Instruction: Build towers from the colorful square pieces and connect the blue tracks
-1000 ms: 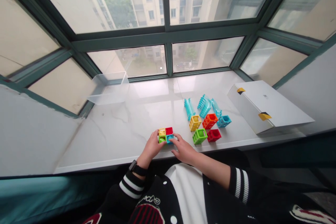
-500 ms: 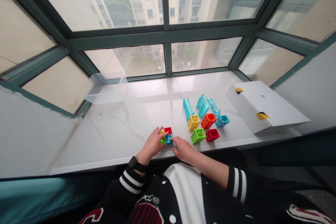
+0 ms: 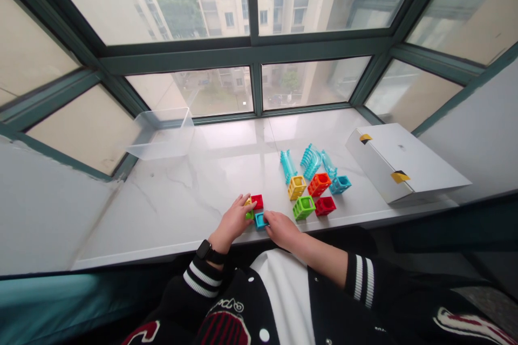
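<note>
My left hand (image 3: 233,220) grips a small cluster of toy building blocks near the front edge of the sill. A red block (image 3: 257,202) shows beside its fingertips, with a yellow block (image 3: 248,201) and a green block (image 3: 250,215) partly hidden under the fingers. My right hand (image 3: 282,229) has its fingertips closed on the right side of a blue block (image 3: 260,220). That blue block stands nearer the sill's edge, a little apart from the red one.
Right of my hands stand yellow (image 3: 297,187), orange (image 3: 319,184), green (image 3: 304,208), red (image 3: 325,206) and blue (image 3: 340,184) block towers. Behind them lie clear blue track pieces (image 3: 311,161). A white box (image 3: 408,159) sits far right, a clear plastic bin (image 3: 162,145) back left.
My right hand has pulled the blue block toward the front edge, opening a gap from the red block. My left hand stays on the other blocks. The view has shifted slightly.
</note>
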{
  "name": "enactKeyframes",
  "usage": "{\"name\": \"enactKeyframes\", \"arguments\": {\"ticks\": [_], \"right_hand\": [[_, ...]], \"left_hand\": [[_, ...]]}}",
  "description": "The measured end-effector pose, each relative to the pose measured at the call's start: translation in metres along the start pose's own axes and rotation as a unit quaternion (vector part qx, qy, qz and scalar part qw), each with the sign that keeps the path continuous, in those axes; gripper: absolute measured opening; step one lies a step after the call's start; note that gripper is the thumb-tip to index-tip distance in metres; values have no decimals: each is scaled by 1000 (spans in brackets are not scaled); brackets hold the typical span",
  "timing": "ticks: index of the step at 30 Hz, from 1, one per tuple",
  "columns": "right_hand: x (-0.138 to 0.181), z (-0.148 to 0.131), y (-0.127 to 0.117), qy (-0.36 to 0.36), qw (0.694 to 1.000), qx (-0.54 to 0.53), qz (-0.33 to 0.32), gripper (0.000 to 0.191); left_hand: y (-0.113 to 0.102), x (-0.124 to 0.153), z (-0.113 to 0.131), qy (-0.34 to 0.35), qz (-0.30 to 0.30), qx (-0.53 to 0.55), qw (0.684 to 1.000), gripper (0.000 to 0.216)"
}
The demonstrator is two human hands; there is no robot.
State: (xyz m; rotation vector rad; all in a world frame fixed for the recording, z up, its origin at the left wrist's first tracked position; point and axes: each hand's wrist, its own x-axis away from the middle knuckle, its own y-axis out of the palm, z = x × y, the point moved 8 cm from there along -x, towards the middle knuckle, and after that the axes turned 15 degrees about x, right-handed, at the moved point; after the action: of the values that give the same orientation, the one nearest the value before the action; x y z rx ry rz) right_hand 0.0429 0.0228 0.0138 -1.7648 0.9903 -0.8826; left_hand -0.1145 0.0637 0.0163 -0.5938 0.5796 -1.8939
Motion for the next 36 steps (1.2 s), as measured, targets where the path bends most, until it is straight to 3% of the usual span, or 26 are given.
{"name": "enactKeyframes", "arguments": {"ticks": [3,7,12,16,21,24,27,32,36], "right_hand": [[1,1,-6,7,1000,-18,11,12],[2,3,-25,16,992,-95,78,10],[6,7,-56,14,949,-255,184,6],[15,2,-84,-1,915,-324,240,13],[22,-9,-100,-45,890,-388,235,15],[25,-12,-105,-76,881,-407,229,18],[27,-13,-113,-93,868,-428,234,33],[26,-17,-132,-95,853,-468,209,64],[29,-17,-152,-99,869,-425,234,55]], "left_hand": [[1,0,-1,5,-4,7,1000,75],[-2,3,2,1,-7,5,1000,80],[-24,14,36,54,22,107,993,97],[-40,24,69,112,51,276,953,69],[-49,32,99,135,90,388,907,48],[-64,41,115,172,170,352,904,43],[-79,53,133,216,240,286,902,40],[-86,65,158,293,252,196,901,36],[-80,66,159,316,242,202,895,44]]}}
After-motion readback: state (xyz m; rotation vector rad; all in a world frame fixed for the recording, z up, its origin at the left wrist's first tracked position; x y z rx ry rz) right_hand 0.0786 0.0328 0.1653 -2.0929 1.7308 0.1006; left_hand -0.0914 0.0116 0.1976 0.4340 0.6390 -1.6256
